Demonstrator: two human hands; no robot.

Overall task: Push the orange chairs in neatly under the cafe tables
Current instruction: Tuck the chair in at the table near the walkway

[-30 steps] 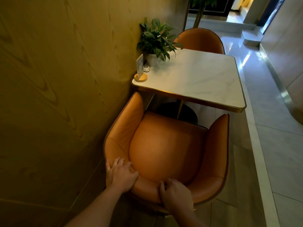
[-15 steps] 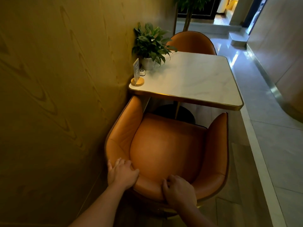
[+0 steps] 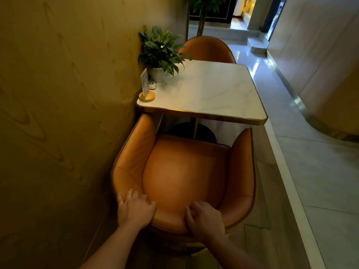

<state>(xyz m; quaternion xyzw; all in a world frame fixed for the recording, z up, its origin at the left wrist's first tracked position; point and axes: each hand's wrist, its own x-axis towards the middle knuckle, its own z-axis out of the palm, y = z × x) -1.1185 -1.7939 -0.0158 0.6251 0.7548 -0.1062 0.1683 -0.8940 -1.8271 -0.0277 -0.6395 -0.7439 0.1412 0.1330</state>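
Note:
An orange leather tub chair (image 3: 182, 171) stands in front of me, facing a white marble cafe table (image 3: 209, 90) with a gold rim. The tips of its armrests reach the table's near edge. My left hand (image 3: 136, 208) grips the top of the chair's backrest on the left, fingers curled over the rim. My right hand (image 3: 204, 218) holds the backrest near its middle, fingers curled over the edge. A second orange chair (image 3: 207, 49) sits at the table's far side, its back showing above the tabletop.
A wood-panelled wall (image 3: 68, 94) runs close along the chair's left side. On the table stand a potted plant (image 3: 161, 53), a small sign on a round wooden base (image 3: 146, 90) and a call button (image 3: 152, 85). A tiled aisle (image 3: 310, 171) lies to the right.
The chair has slid forward toward the table, its armrest tips now at the table's edge. Both hands kept their hold on the backrest and moved with it.

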